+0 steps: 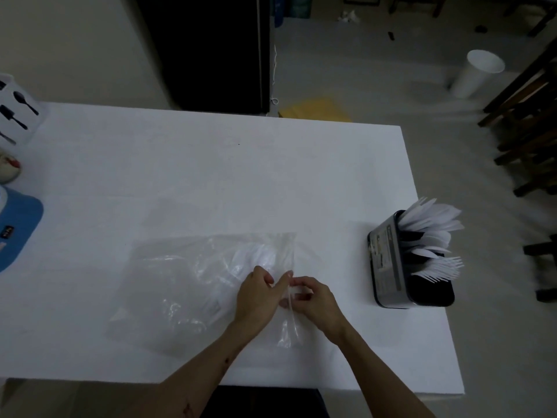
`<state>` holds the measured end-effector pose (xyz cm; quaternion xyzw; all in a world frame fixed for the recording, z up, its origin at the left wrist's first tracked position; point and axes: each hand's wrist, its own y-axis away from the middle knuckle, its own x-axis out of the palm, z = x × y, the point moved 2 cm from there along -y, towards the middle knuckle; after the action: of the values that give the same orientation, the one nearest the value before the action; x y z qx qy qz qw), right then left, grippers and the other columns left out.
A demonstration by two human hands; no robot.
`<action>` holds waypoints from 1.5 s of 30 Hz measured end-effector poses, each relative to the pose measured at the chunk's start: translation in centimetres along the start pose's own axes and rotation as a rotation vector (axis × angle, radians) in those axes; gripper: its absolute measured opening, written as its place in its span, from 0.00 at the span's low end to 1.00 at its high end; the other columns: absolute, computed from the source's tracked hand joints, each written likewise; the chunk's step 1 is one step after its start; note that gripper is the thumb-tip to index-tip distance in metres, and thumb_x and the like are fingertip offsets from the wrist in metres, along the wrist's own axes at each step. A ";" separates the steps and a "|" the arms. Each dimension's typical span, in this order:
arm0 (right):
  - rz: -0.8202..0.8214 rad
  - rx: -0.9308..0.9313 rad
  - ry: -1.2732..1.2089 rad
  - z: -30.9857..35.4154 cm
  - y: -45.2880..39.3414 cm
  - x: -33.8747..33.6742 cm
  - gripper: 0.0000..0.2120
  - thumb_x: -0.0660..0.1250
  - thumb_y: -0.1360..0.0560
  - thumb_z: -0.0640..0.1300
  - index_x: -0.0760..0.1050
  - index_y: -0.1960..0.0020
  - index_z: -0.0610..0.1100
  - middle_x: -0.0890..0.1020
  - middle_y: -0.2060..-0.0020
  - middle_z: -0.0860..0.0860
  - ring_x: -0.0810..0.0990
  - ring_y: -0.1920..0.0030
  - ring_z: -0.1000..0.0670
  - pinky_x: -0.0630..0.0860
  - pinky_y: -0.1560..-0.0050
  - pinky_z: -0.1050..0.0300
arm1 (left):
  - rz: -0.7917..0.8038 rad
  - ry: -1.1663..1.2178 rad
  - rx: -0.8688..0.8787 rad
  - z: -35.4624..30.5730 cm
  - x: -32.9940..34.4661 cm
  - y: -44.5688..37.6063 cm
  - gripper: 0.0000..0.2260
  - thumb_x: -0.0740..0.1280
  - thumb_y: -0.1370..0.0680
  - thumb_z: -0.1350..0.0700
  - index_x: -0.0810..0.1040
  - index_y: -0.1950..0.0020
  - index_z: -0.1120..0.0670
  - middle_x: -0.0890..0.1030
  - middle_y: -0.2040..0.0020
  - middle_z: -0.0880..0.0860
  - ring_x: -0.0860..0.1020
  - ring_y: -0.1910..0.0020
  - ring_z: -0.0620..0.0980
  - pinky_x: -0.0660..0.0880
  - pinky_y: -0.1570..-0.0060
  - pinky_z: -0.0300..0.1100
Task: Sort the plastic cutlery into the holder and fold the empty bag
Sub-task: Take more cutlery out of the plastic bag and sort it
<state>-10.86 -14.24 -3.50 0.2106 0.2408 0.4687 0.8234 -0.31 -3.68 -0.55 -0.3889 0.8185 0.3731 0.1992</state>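
A clear plastic bag [193, 285] lies flat on the white table [211, 164], with a few white pieces of cutlery [259, 257] showing faintly through it near its right edge. My left hand [257, 297] and my right hand [313, 300] meet at that right edge, both pinching the bag's opening strip between finger and thumb. A black cutlery holder [388, 260] stands at the table's right edge. White knives, spoons and forks [431, 236] stick out of it toward the right.
At the table's left edge sit a white box printed with black utensil shapes [15, 110], a small bowl [9, 170] and a blue cap [18, 224]. A white bucket [476, 73] and dark wooden chairs [530, 122] stand on the floor to the right.
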 end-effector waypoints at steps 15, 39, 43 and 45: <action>-0.114 -0.139 0.179 -2.1 1.0 1.2 0.28 0.69 0.32 0.28 0.75 0.35 0.49 0.75 0.42 0.54 0.82 0.59 0.49 0.83 0.60 0.54 | -0.313 0.152 -0.087 2.1 -1.3 0.3 0.07 0.52 0.18 0.59 0.66 0.53 0.56 0.75 0.62 0.56 0.74 0.63 0.55 0.66 0.63 0.42; -0.035 -0.756 0.966 1.0 -1.2 2.5 0.31 0.78 0.34 0.43 0.73 0.33 0.47 0.75 0.35 0.49 0.75 0.41 0.46 0.81 0.51 0.53 | -0.100 -0.172 0.133 6.3 -5.7 -1.4 0.17 0.53 0.18 0.57 0.68 0.34 0.67 0.70 0.34 0.66 0.68 0.32 0.64 0.66 0.32 0.55; 0.035 -0.838 1.126 2.4 -2.3 4.0 0.43 0.81 0.39 0.49 0.69 0.28 0.42 0.74 0.31 0.45 0.74 0.32 0.43 0.77 0.40 0.52 | -0.129 -0.119 0.100 6.2 -5.5 -2.1 0.13 0.55 0.18 0.59 0.72 0.44 0.67 0.77 0.48 0.63 0.75 0.46 0.60 0.72 0.43 0.48; 0.029 -0.881 1.158 3.1 -2.9 4.8 0.39 0.76 0.37 0.52 0.71 0.29 0.40 0.76 0.32 0.44 0.75 0.32 0.44 0.79 0.41 0.53 | -0.118 -0.113 0.089 6.7 -5.2 -2.4 0.15 0.55 0.18 0.58 0.71 0.39 0.68 0.76 0.43 0.65 0.75 0.41 0.61 0.71 0.39 0.49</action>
<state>-4.95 -11.83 -3.63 -0.4189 0.4242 0.5692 0.5662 5.05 2.95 -2.77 -0.4057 0.7973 0.3452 0.2839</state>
